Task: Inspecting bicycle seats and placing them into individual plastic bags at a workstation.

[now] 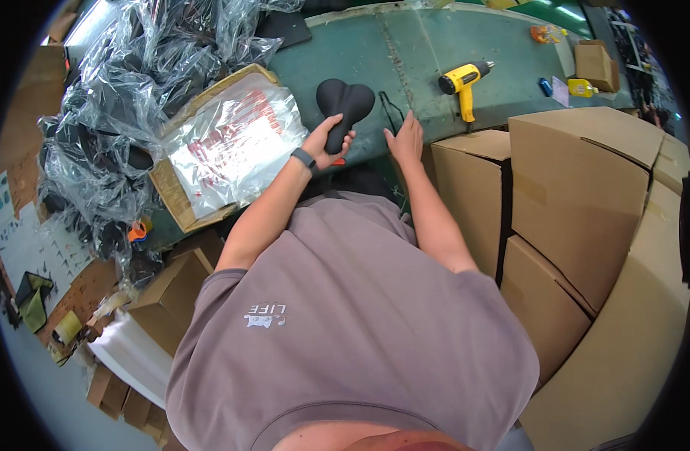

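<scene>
My left hand [327,141], with a dark band on its wrist, grips a black bicycle saddle [346,103] by its narrow nose. The broad end of the saddle points away from me, over the green tabletop [337,46]. To the right of it, my right hand [406,141] is open with its fingers stretched out, the thumb apart. Close by that hand lies a thin black bent piece [390,109] that looks like a rod or wire; whether the fingers touch it I cannot tell. A yellow and black heat gun [465,84] lies farther right.
At left, an open carton [185,214] holds clear printed plastic bags [236,154]. Beside it is a heap of plastic-wrapped dark items [127,98]. Large cardboard boxes [578,188] stand close at my right. A yellow bottle [580,88] and a small box [595,64] sit at the far right.
</scene>
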Available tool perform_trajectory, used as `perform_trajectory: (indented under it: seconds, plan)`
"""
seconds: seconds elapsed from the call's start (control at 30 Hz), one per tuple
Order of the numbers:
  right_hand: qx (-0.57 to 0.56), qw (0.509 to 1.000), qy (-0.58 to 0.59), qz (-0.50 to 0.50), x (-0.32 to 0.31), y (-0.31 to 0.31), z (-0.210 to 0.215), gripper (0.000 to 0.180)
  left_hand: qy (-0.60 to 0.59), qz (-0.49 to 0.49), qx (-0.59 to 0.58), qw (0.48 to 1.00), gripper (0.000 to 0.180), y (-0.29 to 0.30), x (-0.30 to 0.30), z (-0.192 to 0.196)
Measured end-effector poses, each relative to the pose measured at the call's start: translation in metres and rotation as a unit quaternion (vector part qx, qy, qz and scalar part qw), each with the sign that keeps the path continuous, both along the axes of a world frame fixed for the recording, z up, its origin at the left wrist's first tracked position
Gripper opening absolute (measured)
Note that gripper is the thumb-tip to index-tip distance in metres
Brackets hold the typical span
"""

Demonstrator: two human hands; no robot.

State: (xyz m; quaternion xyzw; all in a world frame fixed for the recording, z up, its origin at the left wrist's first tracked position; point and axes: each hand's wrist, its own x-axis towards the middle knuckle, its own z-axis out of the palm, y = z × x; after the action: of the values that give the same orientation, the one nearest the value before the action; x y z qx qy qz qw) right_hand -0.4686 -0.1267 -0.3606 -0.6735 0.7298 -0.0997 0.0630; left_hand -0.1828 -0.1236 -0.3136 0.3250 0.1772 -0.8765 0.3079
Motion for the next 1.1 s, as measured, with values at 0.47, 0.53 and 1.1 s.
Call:
perform_trajectory:
  seconds: [0.47, 0.53, 1.1]
  plan:
    - [0.362, 0.919, -0.027, 0.156, 0.076, -0.087, 0.176, 0.071, -0.195, 0.070, 0.098, 0.973, 0.069, 0.024, -0.100, -0.034]
    - [0.378, 0.909, 0.003, 0.177, 0.099, -0.092, 0.178, 0.069, -0.189, 0.091, 0.100, 0.973, 0.070, 0.020, -0.107, -0.041]
    - [0.368, 0.899, 0.105, 0.213, 0.179, -0.159, 0.092, 0.066, -0.191, 0.124, 0.122, 0.966, 0.064, 0.018, -0.119, -0.035]
